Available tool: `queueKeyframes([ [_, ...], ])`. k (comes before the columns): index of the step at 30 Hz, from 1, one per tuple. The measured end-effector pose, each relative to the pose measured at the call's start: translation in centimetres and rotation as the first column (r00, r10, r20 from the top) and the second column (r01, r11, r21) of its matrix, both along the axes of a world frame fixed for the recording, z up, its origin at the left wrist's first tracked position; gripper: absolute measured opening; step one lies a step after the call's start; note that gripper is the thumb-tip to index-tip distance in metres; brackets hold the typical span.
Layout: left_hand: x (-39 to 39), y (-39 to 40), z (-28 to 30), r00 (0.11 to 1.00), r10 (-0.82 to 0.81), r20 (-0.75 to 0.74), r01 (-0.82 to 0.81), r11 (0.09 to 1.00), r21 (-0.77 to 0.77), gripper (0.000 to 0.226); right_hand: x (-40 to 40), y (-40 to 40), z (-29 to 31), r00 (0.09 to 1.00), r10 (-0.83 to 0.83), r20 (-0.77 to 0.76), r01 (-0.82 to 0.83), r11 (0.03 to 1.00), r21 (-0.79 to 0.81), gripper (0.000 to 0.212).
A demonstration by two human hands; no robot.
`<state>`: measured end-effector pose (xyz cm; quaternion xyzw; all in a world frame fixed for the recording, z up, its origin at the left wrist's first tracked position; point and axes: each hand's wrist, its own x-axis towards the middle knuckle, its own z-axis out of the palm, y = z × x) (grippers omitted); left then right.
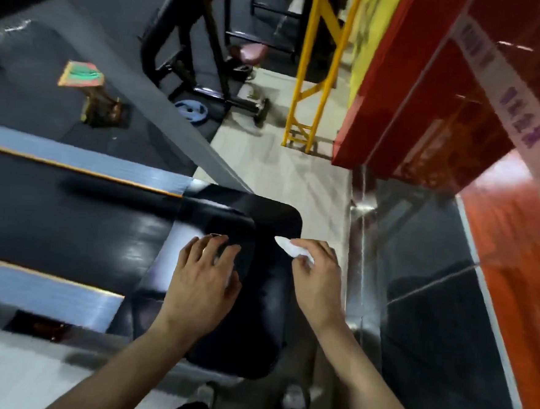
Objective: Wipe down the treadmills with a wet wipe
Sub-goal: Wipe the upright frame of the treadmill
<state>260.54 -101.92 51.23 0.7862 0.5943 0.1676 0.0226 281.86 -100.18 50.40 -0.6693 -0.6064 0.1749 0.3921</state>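
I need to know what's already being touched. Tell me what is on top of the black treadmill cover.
The left hand rests on the black cover, hiding whatever lies beneath its palm. The right hand pinches a white wipe at the cover's right edge.

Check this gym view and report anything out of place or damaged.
One oddity: a blue weight plate lies loose on the floor beside the black machine's base. Otherwise nothing looks damaged or spilled. The right hand pinches the white wipe over the black treadmill cover.
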Motion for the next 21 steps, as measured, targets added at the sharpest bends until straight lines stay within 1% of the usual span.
queueKeyframes([
  [3,2.6,-0.9,-0.6,0.991,0.131,0.004,-0.131,0.991,-0.006,0.043,2.3,2.2,-0.6,0.99,0.126,-0.063,-0.128,0.992,-0.022,0.041],
  [6,5.4,-2.5,-1.3,0.955,0.295,-0.01,-0.295,0.954,-0.047,0.042,4.3,4.0,-1.5,0.959,0.278,-0.059,-0.281,0.958,-0.056,0.04],
  [9,7.6,-3.5,-2.1,0.915,0.404,0.001,-0.402,0.911,-0.095,0.05,5.0,5.4,-1.9,0.938,0.346,-0.033,-0.348,0.932,-0.101,0.038],
  [12,8.6,-4.5,-2.9,0.857,0.516,0.0,-0.512,0.85,-0.124,0.041,4.8,6.5,-1.7,0.902,0.432,-0.019,-0.431,0.895,-0.117,0.034],
  [14,8.7,-4.9,-3.8,0.815,0.579,-0.005,-0.573,0.806,-0.145,0.039,4.3,7.4,-2.8,0.867,0.497,-0.032,-0.497,0.86,-0.115,0.034],
  [16,8.9,-5.3,-4.9,0.775,0.632,-0.015,-0.625,0.762,-0.169,0.043,3.7,8.4,-4.9,0.835,0.548,-0.045,-0.549,0.825,-0.133,0.035],
  [21,9.8,-4.9,-8.0,0.711,0.703,-0.015,-0.69,0.693,-0.211,0.047,3.1,10.4,-8.9,0.79,0.607,-0.085,-0.611,0.77,-0.183,0.036],
])
